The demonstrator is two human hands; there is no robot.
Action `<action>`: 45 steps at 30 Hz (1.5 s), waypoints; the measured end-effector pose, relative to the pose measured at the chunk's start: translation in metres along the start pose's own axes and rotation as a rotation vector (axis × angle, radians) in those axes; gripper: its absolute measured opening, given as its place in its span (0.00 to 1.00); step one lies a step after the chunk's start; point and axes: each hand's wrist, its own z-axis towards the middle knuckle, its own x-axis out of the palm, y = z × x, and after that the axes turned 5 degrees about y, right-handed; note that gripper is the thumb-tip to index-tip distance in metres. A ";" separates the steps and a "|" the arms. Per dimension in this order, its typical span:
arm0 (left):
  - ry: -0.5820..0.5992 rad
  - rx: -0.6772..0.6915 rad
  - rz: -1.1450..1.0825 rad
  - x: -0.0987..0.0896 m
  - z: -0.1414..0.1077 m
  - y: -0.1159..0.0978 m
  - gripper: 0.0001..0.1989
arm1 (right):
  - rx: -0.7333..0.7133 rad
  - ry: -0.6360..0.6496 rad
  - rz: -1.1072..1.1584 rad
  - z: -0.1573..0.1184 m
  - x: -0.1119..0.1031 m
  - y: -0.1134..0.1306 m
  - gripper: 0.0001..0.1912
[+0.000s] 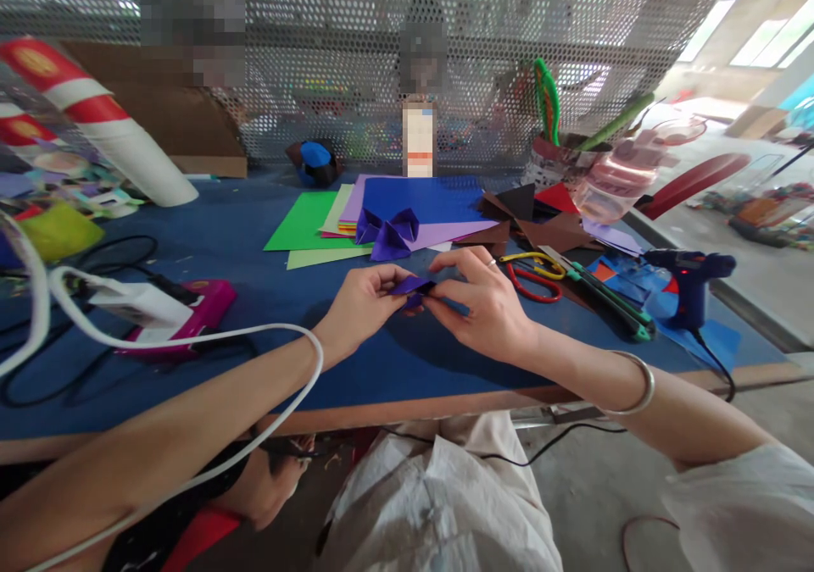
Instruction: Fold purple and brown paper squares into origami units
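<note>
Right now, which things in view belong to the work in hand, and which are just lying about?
Apparently in the job:
small purple paper piece, pinched by left hand and right hand
folded purple shape just beyond, probably

Apparently lying about:
scissors
green-and-black cutter
glue gun
pink bottle
magenta power strip

Clothed in a creased, off-white cloth garment (438,504)
Loose, whitish fabric right sleeve (750,504); plain, rounded silver-coloured bangle (649,383) on that forearm (576,364); slim silver-coloured ring (492,262) on the right hand (487,305).
</note>
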 end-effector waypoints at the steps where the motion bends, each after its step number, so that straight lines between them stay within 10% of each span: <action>1: 0.009 0.005 0.010 0.001 -0.001 0.000 0.14 | 0.006 -0.003 -0.013 0.000 0.001 0.000 0.09; 11: 0.060 0.050 0.079 0.008 0.000 0.004 0.19 | 0.028 0.084 -0.112 -0.002 0.007 -0.004 0.10; 22: -0.005 0.091 0.036 0.008 -0.007 -0.006 0.22 | -0.180 -0.134 -0.206 -0.002 0.000 0.003 0.05; 28: -0.003 0.124 0.133 0.004 -0.004 -0.002 0.15 | 0.164 -0.102 0.084 -0.001 0.005 -0.001 0.18; 36: 0.009 0.181 0.297 0.001 -0.004 0.001 0.12 | 0.430 0.429 0.343 0.002 0.005 -0.006 0.13; 45: 0.101 0.083 0.242 0.005 0.001 -0.001 0.13 | 0.476 0.229 0.501 0.003 0.003 -0.004 0.19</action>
